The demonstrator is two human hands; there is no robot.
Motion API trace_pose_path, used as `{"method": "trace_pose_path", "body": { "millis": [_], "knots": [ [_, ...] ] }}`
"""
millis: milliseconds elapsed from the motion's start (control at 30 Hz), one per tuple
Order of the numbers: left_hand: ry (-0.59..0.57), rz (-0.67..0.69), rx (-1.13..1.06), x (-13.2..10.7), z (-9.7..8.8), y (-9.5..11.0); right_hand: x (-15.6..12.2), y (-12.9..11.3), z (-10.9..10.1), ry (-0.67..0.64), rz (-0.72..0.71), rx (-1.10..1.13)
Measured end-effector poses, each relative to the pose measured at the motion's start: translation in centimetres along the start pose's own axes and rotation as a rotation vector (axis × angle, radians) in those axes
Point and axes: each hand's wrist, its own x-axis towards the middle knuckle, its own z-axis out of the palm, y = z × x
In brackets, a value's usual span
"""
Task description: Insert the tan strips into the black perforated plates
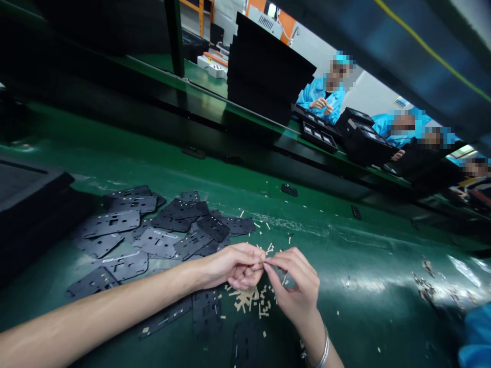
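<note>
My left hand (238, 266) and my right hand (294, 278) meet over the green worktop, fingertips pinched together. Between them shows a tiny dark piece with a yellowish bit, too small to name. Both hands are closed, and the fingers hide most of it. Under and around them lie many small beige strips (245, 299), loosely heaped. To the left, thin black plates (155, 241) with cut-out holes lie in an overlapping pile. More black plates (207, 312) rest below my left forearm.
A large black box (34, 204) stands at the left. Small metal parts (427, 289) and clear plastic (464, 271) lie at the right. Small black pieces (289, 190) lie farther back. Beyond the ledge are stacked black trays (264, 71) and people in blue (332, 99).
</note>
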Motion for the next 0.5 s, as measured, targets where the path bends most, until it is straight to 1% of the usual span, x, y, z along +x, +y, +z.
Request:
{"method": "trace_pose_path", "body": {
  "millis": [100, 167, 233, 267, 333, 367, 400, 467, 500],
  "knots": [
    [-0.025, -0.043, 0.023, 0.1, -0.3, -0.3, 0.1, -0.2, -0.1, -0.033, -0.004, -0.002],
    [-0.019, -0.058, 0.062, 0.0, -0.3, -0.4, 0.2, -0.2, -0.2, -0.064, 0.012, -0.008],
    [0.031, -0.068, 0.165, -0.1, -0.1, -0.2, 0.3, -0.2, -0.4, -0.081, 0.032, -0.021],
    [0.075, -0.066, 0.260, -0.2, 0.0, 0.2, 0.3, -0.1, -0.5, -0.077, 0.042, -0.029],
    [0.214, -0.015, 0.571, -0.1, -0.1, 1.4, 0.4, 0.1, -0.7, -0.047, 0.076, -0.047],
    [0.315, 0.033, 0.796, 0.1, -0.3, 2.4, 0.4, 0.3, -0.8, -0.025, 0.102, -0.057],
    [0.435, 0.087, 1.037, 0.5, -0.8, 3.5, 0.4, 0.4, -0.9, -0.006, 0.133, -0.069],
    [0.705, 0.178, 1.464, 2.0, -2.5, 6.1, 0.3, 0.8, -0.9, 0.016, 0.204, -0.098],
    [0.828, 0.198, 1.567, 2.9, -3.7, 7.6, 0.3, 1.0, -0.9, 0.019, 0.243, -0.113]
  ]
}}
